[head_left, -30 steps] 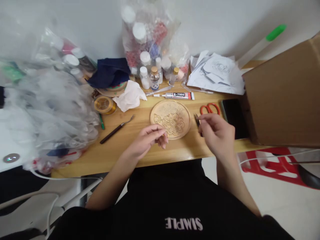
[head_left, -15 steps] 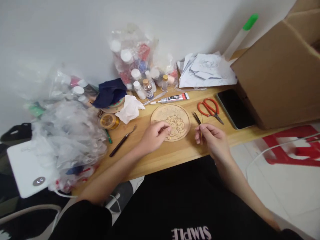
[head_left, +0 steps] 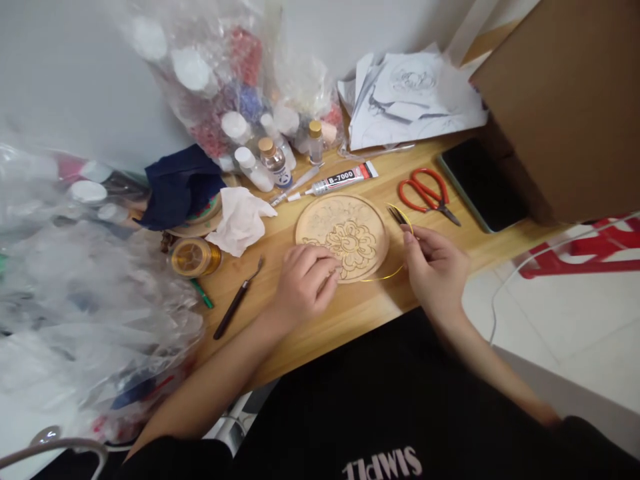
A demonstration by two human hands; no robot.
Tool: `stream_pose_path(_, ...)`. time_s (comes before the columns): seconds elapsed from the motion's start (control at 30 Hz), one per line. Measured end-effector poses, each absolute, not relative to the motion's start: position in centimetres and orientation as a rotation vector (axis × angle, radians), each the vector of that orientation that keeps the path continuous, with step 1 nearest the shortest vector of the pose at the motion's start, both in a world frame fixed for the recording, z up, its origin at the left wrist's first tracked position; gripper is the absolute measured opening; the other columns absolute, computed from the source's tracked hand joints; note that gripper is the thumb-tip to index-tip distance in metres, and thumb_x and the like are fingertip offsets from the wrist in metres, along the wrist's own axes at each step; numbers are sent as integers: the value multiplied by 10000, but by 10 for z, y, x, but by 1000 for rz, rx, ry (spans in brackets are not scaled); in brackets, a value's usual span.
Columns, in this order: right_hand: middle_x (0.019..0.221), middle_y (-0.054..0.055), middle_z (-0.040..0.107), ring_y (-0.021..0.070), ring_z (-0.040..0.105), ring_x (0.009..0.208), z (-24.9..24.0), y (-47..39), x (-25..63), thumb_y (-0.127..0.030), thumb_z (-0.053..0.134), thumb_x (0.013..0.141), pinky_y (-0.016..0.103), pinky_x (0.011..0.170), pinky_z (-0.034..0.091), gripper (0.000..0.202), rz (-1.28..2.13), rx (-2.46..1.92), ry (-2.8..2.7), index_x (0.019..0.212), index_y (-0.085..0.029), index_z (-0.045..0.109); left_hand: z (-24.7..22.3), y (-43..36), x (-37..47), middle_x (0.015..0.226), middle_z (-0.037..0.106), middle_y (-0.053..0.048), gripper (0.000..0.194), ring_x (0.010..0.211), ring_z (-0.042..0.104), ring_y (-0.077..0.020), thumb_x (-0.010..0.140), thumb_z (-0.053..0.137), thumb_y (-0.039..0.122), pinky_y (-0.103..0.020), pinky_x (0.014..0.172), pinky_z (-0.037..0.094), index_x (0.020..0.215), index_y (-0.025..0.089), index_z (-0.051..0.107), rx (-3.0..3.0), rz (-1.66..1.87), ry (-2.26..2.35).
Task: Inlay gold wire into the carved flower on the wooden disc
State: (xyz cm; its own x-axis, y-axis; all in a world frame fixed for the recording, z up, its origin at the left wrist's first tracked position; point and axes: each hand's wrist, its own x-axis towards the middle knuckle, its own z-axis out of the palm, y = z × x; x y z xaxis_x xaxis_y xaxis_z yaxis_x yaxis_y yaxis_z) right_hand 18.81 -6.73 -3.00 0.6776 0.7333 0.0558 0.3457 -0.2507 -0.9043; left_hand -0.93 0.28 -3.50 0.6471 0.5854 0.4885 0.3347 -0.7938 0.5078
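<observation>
A round wooden disc (head_left: 342,207) with a raised flower outline in gold wire lies on the table in front of me. My left hand (head_left: 306,281) rests over its lower left edge, fingers curled together; whatever they pinch is hidden. Right of the disc, my right hand (head_left: 436,265) is closed around dark tweezers (head_left: 397,215), whose tips point up and left. A thin gold wire (head_left: 385,278) bows from the disc's lower edge to the right fingers and loops above them.
Red-handled scissors (head_left: 424,192), a phone (head_left: 483,185) and a cardboard box (head_left: 560,113) stand right. Behind the disc lie a glue tube (head_left: 340,179), small bottles (head_left: 275,163) and papers (head_left: 415,100). Leftward are a wire spool (head_left: 194,257), a dark-handled tool (head_left: 237,300) and plastic bags (head_left: 100,287).
My view has moved closer to the table. The left hand's fingers have turned downward over the disc edge. A gold wire loop now shows clearly between disc and right hand.
</observation>
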Motion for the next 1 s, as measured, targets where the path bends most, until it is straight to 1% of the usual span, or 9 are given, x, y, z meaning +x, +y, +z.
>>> stream_pose_path(0.2,543,-25,556,91,437,461,-30,-62,178,-296,590,852,260,490,392,240,278,-1883,-1016,986,-143,718,-33,0,-9,876,660,-60,124,826,575,-193,880,511,224,-378,761,425,901,167,618,2446,892,611)
stream_pose_path(0.33,514,-47,515,82,424,444,-27,-60,173,-269,608,848,254,481,387,192,261,-1849,-1026,973,-165,710,-34,1,-9,816,652,-38,135,772,568,-167,913,526,254,-354,741,420,833,177,603,2394,909,647)
stream_pose_path(0.4,506,-55,507,79,427,433,-23,-60,172,-272,611,855,241,454,374,178,418,-1773,-963,983,-183,697,-35,2,-9,778,640,-20,154,745,564,-148,919,523,216,-342,744,422,783,179,584,2336,922,701)
stream_pose_path(0.47,515,-56,525,78,450,432,-18,-59,173,-285,620,860,224,430,374,154,687,-1639,-891,971,-202,686,-35,3,-9,740,622,-5,190,722,559,-134,919,517,181,-333,747,423,735,181,565,2278,935,760)
stream_pose_path(0.57,568,-40,587,76,519,468,-14,-61,180,-314,633,864,206,452,430,120,1049,-1437,-863,910,-216,686,-34,4,-10,701,601,5,223,699,553,-129,909,519,155,-333,742,418,690,180,556,2221,946,818)
stream_pose_path(0.7,664,2,663,94,602,549,-16,-68,189,-345,632,874,213,525,509,158,1255,-1365,-983,902,-203,697,-33,5,-11,680,600,4,244,691,555,-133,897,516,138,-341,740,413,660,173,563,2165,979,840)
stream_pose_path(0.83,718,23,684,127,652,644,-21,-70,194,-302,632,876,245,600,553,151,1194,-1404,-1157,969,-201,694,-32,6,-11,647,604,12,277,679,566,-127,911,501,149,-320,715,428,648,178,581,2075,984,863)
stream_pose_path(0.93,787,36,713,147,670,710,-17,-69,196,-215,632,866,281,662,564,116,970,-1424,-1402,955,-221,705,-32,8,-10,625,598,20,292,658,566,-122,913,507,161,-307,691,437,632,180,585,2023,1023,874)
stream_pose_path(1.0,829,38,728,160,677,746,-13,-69,197,-158,637,845,304,686,565,167,817,-1384,-1547,966,-243,714,-32,8,-10,618,596,19,299,650,565,-123,913,513,170,-304,680,441,623,181,585,2009,1032,880)
